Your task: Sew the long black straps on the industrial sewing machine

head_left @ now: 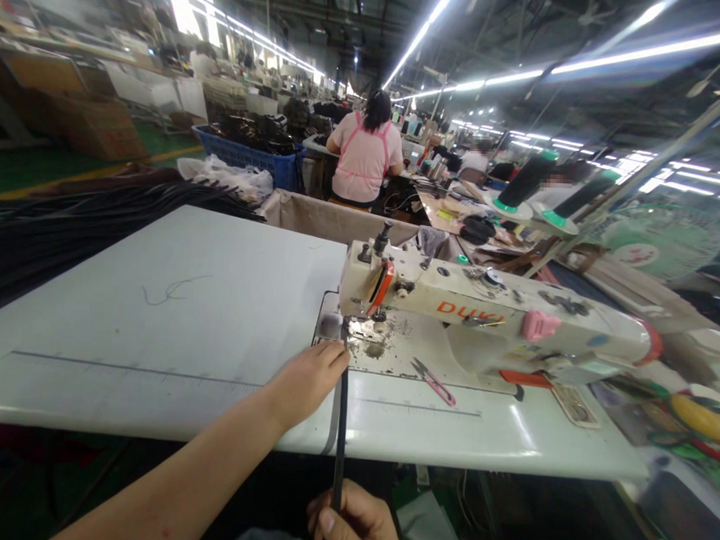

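A narrow black strip (342, 411) runs from under the needle area of the white sewing machine (430, 300) down over the table's front edge. My left hand (312, 379) lies palm down on the strip just in front of the presser foot, its fingers close together and pressing on it. Below the table edge, my right hand (354, 522) pinches the strip's lower part between thumb and fingers. Pink thread snips (434, 381) lie on the machine bed to the right of the strip.
Loose thread (173, 291) lies on the white tabletop (127, 325). Black strips (101, 229) are heaped at the left beyond the table. Behind stand a blue basket (246, 152) and a seated person in pink (364, 156). Thread cones (525, 181) rise at the right.
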Motion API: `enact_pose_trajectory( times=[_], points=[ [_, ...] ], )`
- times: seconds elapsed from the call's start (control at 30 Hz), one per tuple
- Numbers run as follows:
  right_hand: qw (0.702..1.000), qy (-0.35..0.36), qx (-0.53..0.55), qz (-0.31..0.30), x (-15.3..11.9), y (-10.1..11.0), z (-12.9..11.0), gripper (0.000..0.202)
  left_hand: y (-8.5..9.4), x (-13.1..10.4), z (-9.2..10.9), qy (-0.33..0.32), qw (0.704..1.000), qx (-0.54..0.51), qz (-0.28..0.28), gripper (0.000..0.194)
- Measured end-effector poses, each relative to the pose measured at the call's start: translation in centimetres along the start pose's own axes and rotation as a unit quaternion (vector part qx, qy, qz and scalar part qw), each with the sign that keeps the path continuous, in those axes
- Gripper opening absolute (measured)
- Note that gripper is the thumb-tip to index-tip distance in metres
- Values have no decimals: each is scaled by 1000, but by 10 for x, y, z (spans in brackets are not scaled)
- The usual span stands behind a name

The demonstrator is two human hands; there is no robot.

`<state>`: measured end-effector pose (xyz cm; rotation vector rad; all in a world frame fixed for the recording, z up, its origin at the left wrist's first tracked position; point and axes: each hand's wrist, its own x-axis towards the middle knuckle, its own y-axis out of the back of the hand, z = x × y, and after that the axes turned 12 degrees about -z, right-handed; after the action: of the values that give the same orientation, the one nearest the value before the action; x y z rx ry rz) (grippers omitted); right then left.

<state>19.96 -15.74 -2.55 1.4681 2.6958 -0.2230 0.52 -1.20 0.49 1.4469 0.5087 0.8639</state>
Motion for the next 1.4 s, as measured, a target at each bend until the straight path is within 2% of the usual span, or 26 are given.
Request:
enact_pose_trajectory(
  times=[0.1, 0.2, 0.3, 0.4, 0.7, 1.03, 1.4],
  points=[
    [998, 14, -38, 51, 4, 1, -4, 46, 0, -1, 0, 3, 1000, -9, 2, 26],
    [996, -14, -8, 91, 9, 0, -14, 50, 3, -1, 1, 8, 1000, -20, 8, 24],
    [994, -63, 52, 68, 12, -1, -27, 58, 6, -1, 2, 6, 1000, -20, 14, 23],
    [995, -80, 37, 40, 11, -1, -34, 55, 7, -1, 3, 10, 1000, -14, 21, 22],
    [997, -48, 43, 38, 4, -5, -6, 52, 5, -2, 1, 12, 1000, -15, 9, 21],
    [997, -55, 35, 31, 0, -4, -37, 49, 4, -1, 1, 8, 1000, -11, 8, 25],
    [996, -56, 45, 44, 3, -3, -18, 56, -3, -2, -2, 1, 1000, -15, 0, 26]
  ],
)
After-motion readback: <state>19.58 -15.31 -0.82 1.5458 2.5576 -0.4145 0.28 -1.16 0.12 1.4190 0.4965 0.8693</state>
